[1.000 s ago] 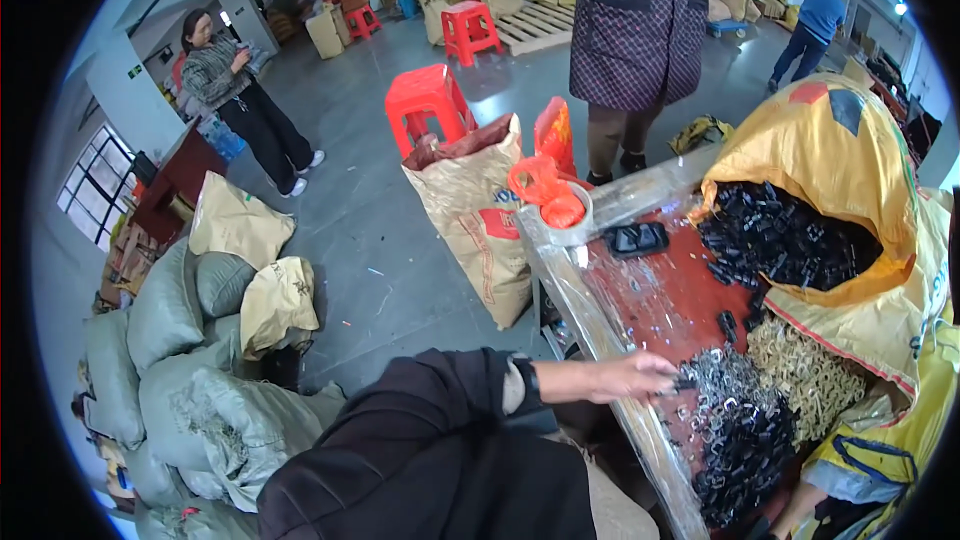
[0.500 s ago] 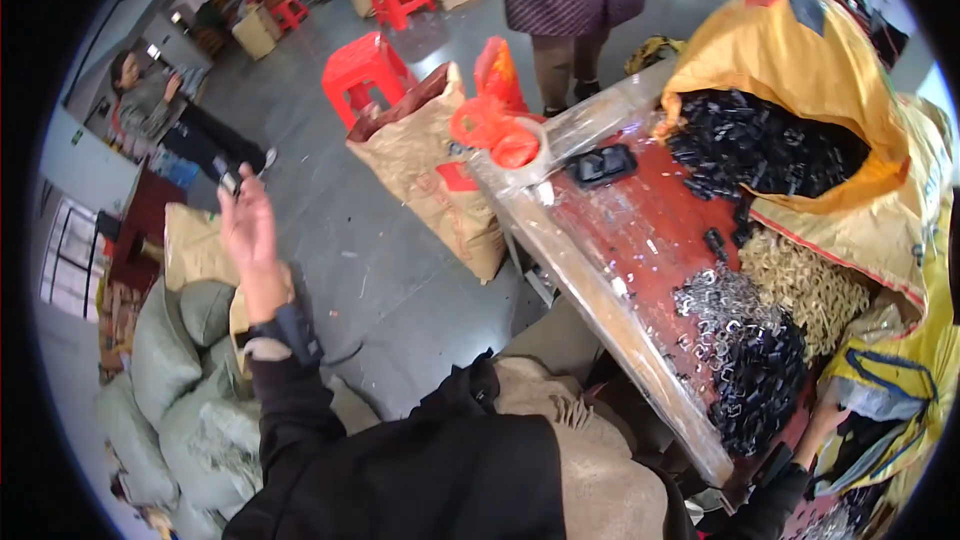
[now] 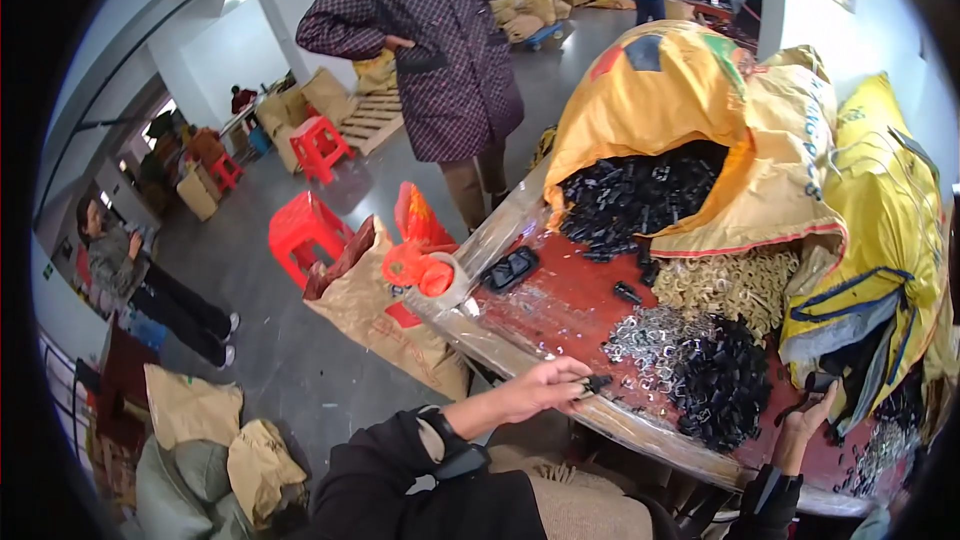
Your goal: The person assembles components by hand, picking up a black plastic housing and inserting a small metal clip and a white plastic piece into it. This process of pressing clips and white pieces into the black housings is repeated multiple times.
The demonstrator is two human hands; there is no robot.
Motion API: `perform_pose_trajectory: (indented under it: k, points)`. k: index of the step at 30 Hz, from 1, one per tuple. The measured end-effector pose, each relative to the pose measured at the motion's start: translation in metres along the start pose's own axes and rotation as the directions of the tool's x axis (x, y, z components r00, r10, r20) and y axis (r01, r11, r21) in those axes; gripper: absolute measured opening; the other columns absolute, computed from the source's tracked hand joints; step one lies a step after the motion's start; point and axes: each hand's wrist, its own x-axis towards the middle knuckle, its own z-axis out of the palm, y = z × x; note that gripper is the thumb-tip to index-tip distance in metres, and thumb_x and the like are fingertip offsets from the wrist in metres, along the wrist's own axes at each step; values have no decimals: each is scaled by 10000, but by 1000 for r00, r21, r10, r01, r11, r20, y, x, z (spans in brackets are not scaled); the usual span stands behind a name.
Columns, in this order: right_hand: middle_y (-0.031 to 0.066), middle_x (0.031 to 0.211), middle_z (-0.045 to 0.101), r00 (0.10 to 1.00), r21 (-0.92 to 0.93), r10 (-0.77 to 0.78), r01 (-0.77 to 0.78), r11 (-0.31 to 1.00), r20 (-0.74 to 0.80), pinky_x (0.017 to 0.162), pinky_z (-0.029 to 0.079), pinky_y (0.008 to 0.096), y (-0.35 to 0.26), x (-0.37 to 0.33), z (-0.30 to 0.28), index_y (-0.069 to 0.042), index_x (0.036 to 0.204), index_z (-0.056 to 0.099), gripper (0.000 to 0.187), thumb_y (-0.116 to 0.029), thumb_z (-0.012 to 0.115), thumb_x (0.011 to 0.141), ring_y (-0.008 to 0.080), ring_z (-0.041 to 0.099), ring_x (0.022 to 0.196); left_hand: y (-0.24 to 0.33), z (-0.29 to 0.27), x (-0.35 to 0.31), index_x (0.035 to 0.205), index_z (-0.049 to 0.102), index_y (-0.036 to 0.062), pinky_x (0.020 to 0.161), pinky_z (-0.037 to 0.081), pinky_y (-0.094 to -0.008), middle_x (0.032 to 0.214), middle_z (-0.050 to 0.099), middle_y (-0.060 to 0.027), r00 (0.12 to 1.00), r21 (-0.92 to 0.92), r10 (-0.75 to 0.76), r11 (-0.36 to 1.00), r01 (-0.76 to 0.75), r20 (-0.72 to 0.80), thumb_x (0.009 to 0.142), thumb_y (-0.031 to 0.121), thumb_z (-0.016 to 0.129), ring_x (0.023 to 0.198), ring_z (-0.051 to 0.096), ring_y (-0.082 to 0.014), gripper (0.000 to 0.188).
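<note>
My left hand [image 3: 545, 390] is over the near edge of the red-topped table [image 3: 530, 325], its fingers pinched on a small black plastic piece [image 3: 597, 383]. At the table's right side, my right hand [image 3: 806, 422] grips a dark, flat, strap-like piece [image 3: 818, 382], whose exact kind I cannot make out. Between the hands lies a heap of small black plastic pieces [image 3: 722, 385]. Clear and silvery ring-like pieces [image 3: 648, 338] adjoin it, with a heap of tan pieces [image 3: 735, 285] behind.
An orange-yellow sack [image 3: 650, 80] spills black pieces onto the table; a yellow bag [image 3: 885, 210] leans at right. A tape roll [image 3: 455, 285] and black tray [image 3: 511, 270] are near the left corner. Beyond stand a paper sack [image 3: 400, 325], red stools [image 3: 305, 230] and people.
My left hand has come from far out left down to the table edge with the small black piece. My right hand has risen beside the yellow bag, now showing a dark piece. The view has swung.
</note>
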Motion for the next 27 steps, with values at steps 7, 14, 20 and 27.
perform_pose_trajectory:
  k: [7, 14, 20, 27]
  points:
    - [-11, 719, 526, 781, 104, 453, -542, 834, 430, 353, 356, 192, -25, -119, 61, -71, 920, 518, 285, -320, 414, 829, 74, 444, 455, -13, 33, 42, 1069, 442, 27, 665, 445, -217, 919, 540, -34, 988, 73, -83, 995, 74, 129, 819, 161, 508, 746, 537, -86, 291]
    - [28, 715, 513, 433, -396, 569, -428, 812, 699, 365, 337, 184, -7, -194, 85, -40, 954, 502, 358, -262, 591, 687, 86, 436, 446, -26, 54, 53, 1057, 457, 28, 637, 440, -199, 854, 532, -11, 977, 18, -174, 985, 173, 124, 822, 165, 506, 730, 530, -73, 276]
    - [28, 753, 507, 217, -653, 677, -179, 736, 703, 476, 361, 204, 9, -202, 93, -18, 950, 495, 330, -190, 586, 683, 71, 449, 524, -27, 47, 51, 1042, 468, 34, 579, 423, -176, 770, 508, 14, 964, 61, -248, 968, 243, 94, 822, 175, 505, 666, 498, -54, 264]
    - [5, 648, 504, 306, -557, 497, 154, 816, 812, 510, 377, 200, 25, -221, 107, 10, 830, 539, 213, -194, 519, 774, 68, 468, 550, -42, 32, 40, 982, 504, 15, 518, 400, -181, 715, 510, 4, 975, 141, -220, 967, 212, 42, 794, 207, 538, 610, 483, -62, 271]
